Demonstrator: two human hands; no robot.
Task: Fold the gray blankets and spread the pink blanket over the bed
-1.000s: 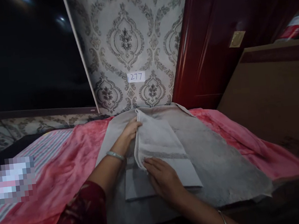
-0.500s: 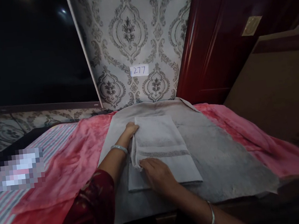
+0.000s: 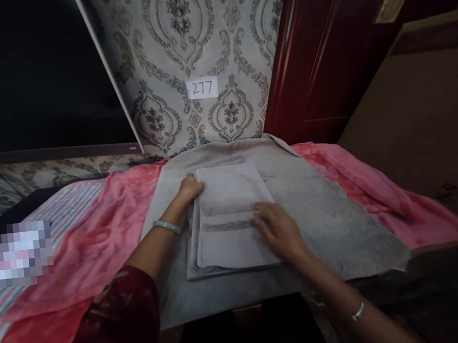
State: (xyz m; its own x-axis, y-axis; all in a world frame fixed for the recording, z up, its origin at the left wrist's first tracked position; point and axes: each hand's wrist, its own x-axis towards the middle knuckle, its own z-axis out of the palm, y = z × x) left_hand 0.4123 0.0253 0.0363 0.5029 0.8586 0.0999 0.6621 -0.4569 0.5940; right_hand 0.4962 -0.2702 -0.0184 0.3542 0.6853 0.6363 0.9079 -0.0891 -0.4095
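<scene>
A folded whitish towel (image 3: 227,193) with a grey band across its lower part lies on a grey cloth (image 3: 324,221). My left hand (image 3: 191,187) is closed on the towel's far left corner. Along that left side the folded layers show, a little uneven. My right hand (image 3: 280,229) is over the right edge near the band, fingers stretched and slightly apart, somewhat blurred. It holds nothing that I can see; whether it presses on the fabric is unclear.
Pink-red cloth (image 3: 130,203) spreads under the grey one, with striped fabric (image 3: 73,209) to the left. A dark television screen (image 3: 34,77) stands at the back left. A cardboard box (image 3: 423,118) is at the right. A paper label (image 3: 203,88) reading 277 is on the wall.
My right hand has left the towel's near left corner and moved right, to its right edge. The near left corner now lies flatter. My left hand stays at the far left corner; the view has shifted slightly.
</scene>
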